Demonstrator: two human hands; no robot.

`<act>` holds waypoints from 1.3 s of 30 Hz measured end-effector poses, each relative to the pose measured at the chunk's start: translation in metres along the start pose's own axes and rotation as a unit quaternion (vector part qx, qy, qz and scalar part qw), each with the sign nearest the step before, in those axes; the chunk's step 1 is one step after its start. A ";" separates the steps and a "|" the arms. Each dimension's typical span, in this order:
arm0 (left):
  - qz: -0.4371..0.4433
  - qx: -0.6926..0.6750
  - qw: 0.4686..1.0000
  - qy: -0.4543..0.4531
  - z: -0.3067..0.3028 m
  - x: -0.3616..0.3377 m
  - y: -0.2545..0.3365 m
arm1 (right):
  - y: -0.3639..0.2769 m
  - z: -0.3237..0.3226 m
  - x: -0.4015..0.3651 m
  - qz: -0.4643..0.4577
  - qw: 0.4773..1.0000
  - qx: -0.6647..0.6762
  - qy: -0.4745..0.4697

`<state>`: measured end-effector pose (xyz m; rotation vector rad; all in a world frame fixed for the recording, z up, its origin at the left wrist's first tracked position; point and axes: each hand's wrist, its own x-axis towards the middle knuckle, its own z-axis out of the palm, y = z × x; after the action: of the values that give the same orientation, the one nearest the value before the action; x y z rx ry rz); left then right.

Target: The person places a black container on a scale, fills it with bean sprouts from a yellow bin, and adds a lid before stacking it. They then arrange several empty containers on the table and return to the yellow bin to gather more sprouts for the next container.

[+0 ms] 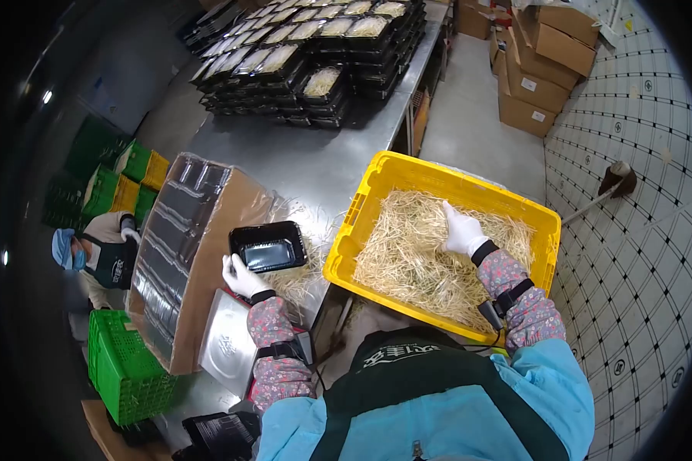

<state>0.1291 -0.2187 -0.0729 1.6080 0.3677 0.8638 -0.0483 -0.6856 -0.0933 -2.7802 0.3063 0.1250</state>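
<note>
My left hand, in a white glove, grips the near left edge of a black plastic tray. The tray's inside looks bare and shiny. Beneath and beside it, loose pale strands are scattered on the metal table. My right hand, also gloved, is dug into a heap of thin pale straw-like strands inside a yellow crate. Its thumb stands up while the other fingers are partly hidden, closed around some strands. A scale with a metal plate lies just below my left hand.
A cardboard box of stacked black trays stands left of my left hand. Filled trays are piled at the table's far end. Green crates and a co-worker are at left; cardboard boxes stand at upper right.
</note>
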 end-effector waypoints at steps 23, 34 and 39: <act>-0.057 -0.042 0.990 -0.120 -0.244 0.016 -0.038 | -0.544 0.088 0.003 -0.630 0.774 0.067 -0.020; 0.152 0.438 0.844 -0.268 -0.292 0.067 -0.015 | -0.580 0.129 0.010 -0.643 0.752 0.065 -0.131; 0.159 0.470 0.836 -0.236 -0.286 0.061 -0.015 | -0.557 0.065 0.039 -0.653 0.746 -0.120 -0.056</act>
<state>-0.0277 0.0281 -0.0642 2.7911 0.1619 0.4815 0.1123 -0.1589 0.0214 -2.5003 -1.7526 -0.0318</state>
